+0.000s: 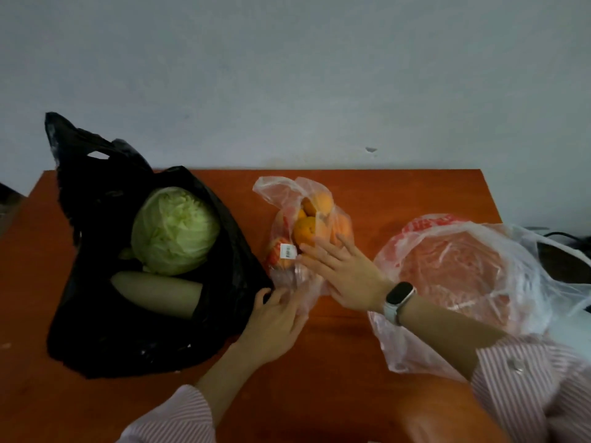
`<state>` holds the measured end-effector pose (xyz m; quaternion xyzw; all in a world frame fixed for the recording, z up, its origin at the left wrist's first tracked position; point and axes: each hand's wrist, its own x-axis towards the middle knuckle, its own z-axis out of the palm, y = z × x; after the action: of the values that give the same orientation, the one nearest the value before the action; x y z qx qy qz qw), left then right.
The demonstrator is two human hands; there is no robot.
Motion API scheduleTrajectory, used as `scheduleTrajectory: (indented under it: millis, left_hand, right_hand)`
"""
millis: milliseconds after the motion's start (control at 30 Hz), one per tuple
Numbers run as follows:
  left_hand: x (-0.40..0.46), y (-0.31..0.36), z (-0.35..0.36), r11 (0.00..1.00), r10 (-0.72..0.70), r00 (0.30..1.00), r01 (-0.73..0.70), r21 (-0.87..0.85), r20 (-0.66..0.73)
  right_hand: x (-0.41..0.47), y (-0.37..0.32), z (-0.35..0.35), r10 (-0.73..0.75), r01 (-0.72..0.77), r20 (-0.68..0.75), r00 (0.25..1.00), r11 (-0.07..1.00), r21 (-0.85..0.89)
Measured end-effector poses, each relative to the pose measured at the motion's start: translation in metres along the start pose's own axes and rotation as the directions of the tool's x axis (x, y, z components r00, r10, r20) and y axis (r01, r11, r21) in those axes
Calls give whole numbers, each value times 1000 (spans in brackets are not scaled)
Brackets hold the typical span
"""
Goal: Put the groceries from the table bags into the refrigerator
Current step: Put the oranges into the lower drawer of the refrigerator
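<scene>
Pink-striped sleeves (pixel 179 420) nearest | left hand (pixel 275 318) fingers loose, touching near edge of clear fruit bag (pixel 281 228) | right hand (pixel 343 276) flat, fingers straight on it, table (pixel 399 193) centre | crumpled bag (pixel 454 273) right | cabbage (pixel 176 231) in black bag (pixel 128 340), left

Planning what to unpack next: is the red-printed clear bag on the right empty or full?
Seemingly empty: the clear bag gapes open, only crumpled plastic visible inside.

Orange table (pixel 399 193) against a pale wall. Black bag (pixel 96 219) holds a cabbage (pixel 176 231) and a pale radish (pixel 156 292); a clear bag of oranges (pixel 307 225) lies centre, right hand (pixel 342 270) flat upon it, left hand (pixel 275 321) touching its near edge; large clear bag (pixel 463 276) at right.
</scene>
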<state>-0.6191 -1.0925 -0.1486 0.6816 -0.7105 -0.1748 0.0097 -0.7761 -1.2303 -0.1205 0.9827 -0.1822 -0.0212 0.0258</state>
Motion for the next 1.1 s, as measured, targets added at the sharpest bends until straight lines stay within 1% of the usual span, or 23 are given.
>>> scheduleTrajectory:
  millis: [67, 133, 200, 233, 267, 333, 367, 433, 467, 500, 533, 567, 600, 633, 667, 700, 733, 800, 867, 900, 967, 1033, 1100]
  left_hand:
    - [-3, 4, 0, 990, 37, 999, -40, 134, 21]
    - [-4, 3, 2, 974, 94, 995, -101, 202, 46]
    - [-2, 2, 4, 963, 99, 988, -124, 239, 115]
    - [0, 3, 4, 971, 80, 986, -110, 211, 144]
    - [4, 3, 5, 987, 40, 986, -64, 147, 159]
    - [10, 0, 11, 998, -54, 988, 49, 41, 147]
    - [13, -2, 13, 996, -86, 986, 87, 1, 140]
    - [18, -4, 14, 975, -152, 981, 169, -145, 118]
    - [20, -3, 10, 927, -222, 970, 242, -285, 102]
    - [23, -1, 4, 838, -313, 945, 321, -441, 94]
    - [27, 0, -2, 747, -404, 913, 365, -556, 57]
    - [31, 3, -8, 701, -474, 881, 371, -609, -10]
    - [34, 6, -12, 744, -475, 873, 331, -580, -112]
    - [37, 8, -12, 837, -400, 889, 257, -483, -220]
    - [39, 11, -9, 926, -275, 918, 173, -335, -286]
    - [39, 15, -6, 982, -129, 947, 80, -170, -296]
    - [38, 19, -1, 999, -5, 967, -6, -41, -256]
    - [33, 19, 19, 982, 144, 983, -129, 135, -111]
    - [24, 13, 33, 979, 127, 992, -129, 157, 25]
    - [20, 9, 34, 986, 104, 992, -112, 123, 74]
    - [16, 1, 33, 996, 86, 992, -84, -26, 97]
    - [11, 1, 25, 994, 75, 997, -73, -86, 15]
    - [16, 3, 18, 995, 21, 979, -41, -96, -201]
  right_hand:
    - [2, 8, 3, -65, 69, 69, 996, 996, -54]
    - [-6, 21, 7, -38, 48, 112, 993, 995, -91]
    - [-13, 32, 7, -28, 44, 159, 987, 994, -97]
    - [-16, 36, 9, -32, 44, 199, 980, 997, -58]
    - [-18, 39, 13, -16, 21, 286, 958, 1000, -16]
    - [-25, 41, 21, 41, -54, 492, 870, 998, 13]
    - [-27, 42, 25, 50, -80, 542, 839, 996, 31]
    - [-31, 42, 31, 67, -146, 568, 820, 985, 95]
    - [-29, 42, 31, 83, -194, 557, 826, 970, 143]
    - [-27, 43, 31, 110, -263, 538, 836, 940, 216]
    - [-24, 44, 28, 155, -334, 496, 854, 895, 295]
    - [-21, 44, 25, 217, -398, 445, 869, 840, 368]
    - [-18, 44, 24, 281, -442, 386, 879, 784, 436]
    - [-16, 43, 23, 336, -462, 326, 884, 737, 493]
    - [-13, 42, 23, 373, -463, 274, 886, 712, 528]
    - [-11, 41, 23, 391, -450, 228, 892, 708, 545]
    - [-9, 39, 23, 395, -433, 194, 898, 717, 547]
    - [-3, 38, 24, 390, -392, 118, 913, 762, 515]
    - [5, 40, 21, 376, -341, 20, 927, 818, 463]
    - [10, 42, 19, 366, -319, -19, 931, 834, 450]
    - [20, 46, 20, 375, -313, -39, 926, 823, 474]
    - [29, 51, 23, 450, -363, 5, 893, 713, 600]
    - [34, 56, 25, 523, -391, 37, 852, 587, 709]
